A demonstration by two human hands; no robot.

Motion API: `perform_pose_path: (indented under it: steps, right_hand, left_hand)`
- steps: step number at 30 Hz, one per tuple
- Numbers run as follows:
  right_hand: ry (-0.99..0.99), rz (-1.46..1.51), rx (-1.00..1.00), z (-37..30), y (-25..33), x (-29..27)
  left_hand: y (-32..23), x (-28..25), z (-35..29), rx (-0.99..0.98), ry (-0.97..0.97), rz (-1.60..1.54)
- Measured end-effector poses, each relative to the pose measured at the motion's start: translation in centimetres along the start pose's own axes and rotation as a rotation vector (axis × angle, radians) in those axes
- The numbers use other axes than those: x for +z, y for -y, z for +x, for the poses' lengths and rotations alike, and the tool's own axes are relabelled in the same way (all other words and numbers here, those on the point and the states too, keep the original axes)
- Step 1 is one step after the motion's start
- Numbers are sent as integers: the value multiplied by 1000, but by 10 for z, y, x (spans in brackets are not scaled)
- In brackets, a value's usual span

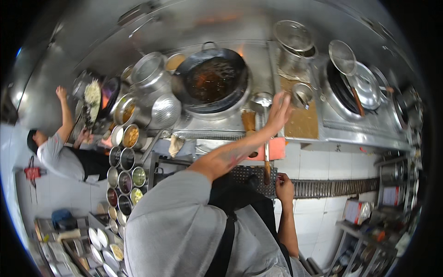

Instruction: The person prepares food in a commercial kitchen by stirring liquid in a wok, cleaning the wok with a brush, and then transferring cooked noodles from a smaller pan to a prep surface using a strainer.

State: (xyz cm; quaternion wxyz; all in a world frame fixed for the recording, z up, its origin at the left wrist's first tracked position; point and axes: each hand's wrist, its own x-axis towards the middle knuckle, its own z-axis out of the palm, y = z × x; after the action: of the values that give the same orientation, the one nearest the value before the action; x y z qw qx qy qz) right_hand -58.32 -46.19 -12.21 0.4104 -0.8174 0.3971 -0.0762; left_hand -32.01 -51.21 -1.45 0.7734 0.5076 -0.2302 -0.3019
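Observation:
My left hand (280,111) reaches out across the counter's front edge with its fingers stretched. It is close to a small metal cup (302,93) and holds nothing that I can see. Under my left forearm lies a ladle (262,100), its bowl on the stove top and its wooden-ended handle pointing back toward me. A brown brush (248,121) rests beside the ladle. Lower down, my right hand (284,188) is held near the end of the ladle handle, apart from it. Its fingers are curled, and what they hold, if anything, is hidden.
A black wok (210,76) with dark liquid sits on the burner, flame behind it. A perforated skimmer (166,111) is to its left, a strainer (342,57) on the right. Several metal pots of ingredients (125,182) stand left. A co-worker (62,150) works at another wok.

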Motion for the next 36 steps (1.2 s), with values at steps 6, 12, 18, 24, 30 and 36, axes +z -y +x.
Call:
perform_pose_path:
  steps: [6, 12, 18, 24, 30, 36]
  right_hand:
    - [309, 299, -568, 41, 102, 61]
    - [1253, 233, -169, 56, 119, 186]
    - [1132, 64, 432, 75, 93, 338]
    - [1060, 222, 481, 36, 66, 378]
    - [759, -67, -291, -24, 17, 393]
    - [817, -46, 16, -49, 125, 293]
  left_hand:
    - [1, -214, -197, -214, -225, 814]
    - [-31, -318, -386, -677, -14, 1400]
    - [-64, -332, -503, -488, -435, 1129]
    - [-50, -374, -563, -433, -377, 1028]
    - [-16, -358, -503, -251, -340, 1117]
    - [3, -310, -386, -195, -195, 1021]
